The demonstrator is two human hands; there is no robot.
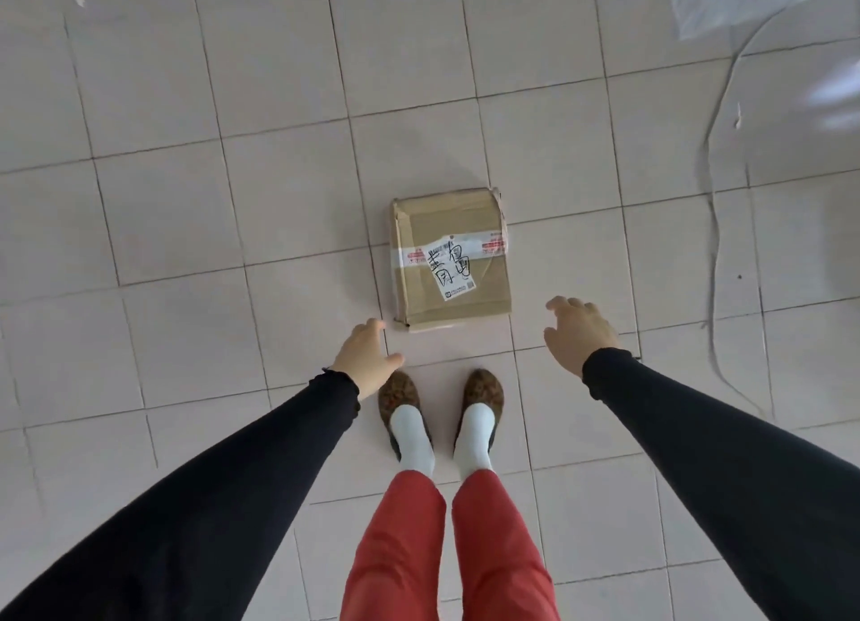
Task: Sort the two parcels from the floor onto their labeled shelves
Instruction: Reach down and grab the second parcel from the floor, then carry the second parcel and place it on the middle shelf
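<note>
On the tiled floor (186, 211), just ahead of the person's brown shoes (399, 399), a cardboard parcel (450, 260) lay flat, its white label (450, 267) facing up. The left hand (367, 357) and right hand (579, 334) reached down on either side of it, both open and empty, not touching it.

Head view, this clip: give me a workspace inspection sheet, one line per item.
Surface: pale tiled floor, dark grout lines.
Job's things: one cardboard parcel flat on the floor, taped, handwritten label on top; second parcel and shelves not seen.
Clutter: clear plastic sheet at top right.
Grippers: left hand and right hand open, either side of the parcel, not touching.
Cables: thin grey cord trailing along the right.
Surroundings: nothing seen.
</note>
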